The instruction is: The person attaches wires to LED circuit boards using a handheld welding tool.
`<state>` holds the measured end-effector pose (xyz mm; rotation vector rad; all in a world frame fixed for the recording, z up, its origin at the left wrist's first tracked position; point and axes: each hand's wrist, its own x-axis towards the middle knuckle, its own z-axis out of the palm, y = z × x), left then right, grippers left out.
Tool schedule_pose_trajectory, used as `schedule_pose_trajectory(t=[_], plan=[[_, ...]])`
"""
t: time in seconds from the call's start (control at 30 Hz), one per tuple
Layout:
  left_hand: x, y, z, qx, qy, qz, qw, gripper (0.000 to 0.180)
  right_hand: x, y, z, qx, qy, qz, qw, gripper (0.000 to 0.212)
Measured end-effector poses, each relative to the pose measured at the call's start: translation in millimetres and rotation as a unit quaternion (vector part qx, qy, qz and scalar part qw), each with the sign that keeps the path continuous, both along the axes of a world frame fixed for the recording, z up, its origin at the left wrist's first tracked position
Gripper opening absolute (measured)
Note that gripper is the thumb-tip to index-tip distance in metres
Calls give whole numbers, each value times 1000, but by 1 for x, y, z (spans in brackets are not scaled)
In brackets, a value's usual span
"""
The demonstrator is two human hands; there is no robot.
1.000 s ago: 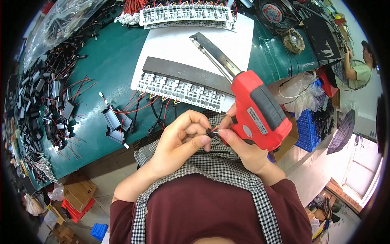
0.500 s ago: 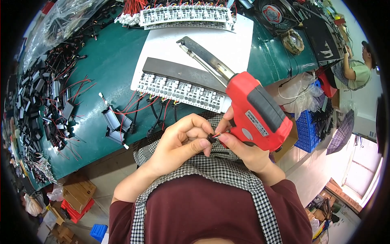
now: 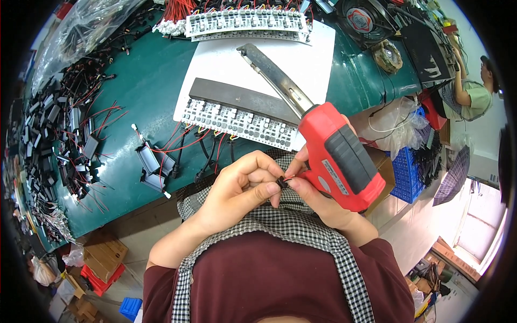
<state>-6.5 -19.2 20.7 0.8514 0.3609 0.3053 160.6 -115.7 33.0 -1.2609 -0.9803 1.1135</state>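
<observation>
My left hand (image 3: 229,191) is closed, pinching a small black cable end (image 3: 280,183) between thumb and fingers in front of my apron. Thin coloured wires (image 3: 290,177) stick out of it toward my right hand (image 3: 326,209). That hand is wrapped round a red and black soldering gun (image 3: 342,156), while its thumb and a fingertip also pinch the wires. The gun's long metal nose points up and left over a white sheet (image 3: 215,62). Below the nose lies a white circuit board strip (image 3: 237,123) beside a dark flat bar (image 3: 242,101), with black cables hanging off the board's near edge.
Black housings with red wires (image 3: 89,145) are heaped along the left of the green table (image 3: 134,70). More board strips (image 3: 247,20) lie at the back. A fan (image 3: 361,20) stands at the back right, near a blue crate (image 3: 406,172). Another person (image 3: 474,97) is at far right.
The soldering gun has tilted a little in my right hand, its body dropping slightly lower and its nose shifting slightly. Both hands keep their pinch on the cable end and wires.
</observation>
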Motion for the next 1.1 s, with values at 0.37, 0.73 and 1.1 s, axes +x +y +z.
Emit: schedule_pose_trajectory(t=[0.37,0.73,1.1], plan=[[5,-5,9,156,87,63,982,16,-7,10,4,-31,21,-54,998,65],[1,-4,0,42,32,44,998,17,-12,14,9,-7,1,-54,998,35],[0,-6,10,141,96,76,982,16,-8,9,-8,124,-189,-34,974,83]])
